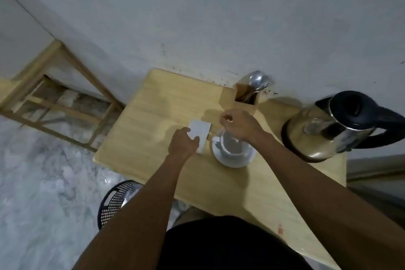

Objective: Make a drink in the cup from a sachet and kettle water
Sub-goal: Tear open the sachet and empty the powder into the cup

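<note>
A white cup [232,146] stands on a white saucer [233,160] in the middle of a small wooden table [153,112]. My left hand [183,143] holds a white sachet [200,130] just left of the cup. My right hand [238,126] hovers over the cup's far rim with its fingers pinched together; whether something small sits between them is unclear. A steel kettle [324,129] with a black lid and handle stands at the table's right end.
A wooden holder [246,96] with metal spoons [258,81] stands against the wall behind the cup. A black mesh bin [116,199] sits on the marble floor left of my body. A wooden frame [65,103] stands at the left.
</note>
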